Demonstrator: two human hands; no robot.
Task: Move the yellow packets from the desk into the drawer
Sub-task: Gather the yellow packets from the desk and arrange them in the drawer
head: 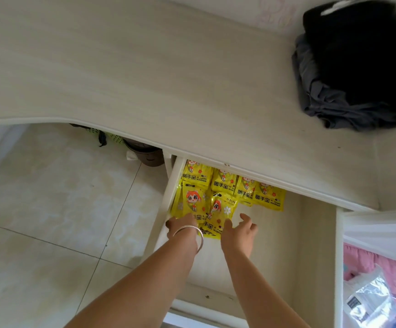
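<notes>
Both forearms are bare, with no sleeve showing anywhere along them as they enter from the 6 o'clock edge of the view. The left hand (pixel 182 223) wears nothing on its fingers that can be made out, but a thin, plain silver bangle (pixel 192 235) circles the left wrist, a smooth round hoop hanging loosely with its lower arc swung out toward 4 o'clock from the wrist. The right hand (pixel 238 229) and its wrist carry no visible jewellery, watch or glove, and the fingernails are too small and blurred to tell anything about.
</notes>
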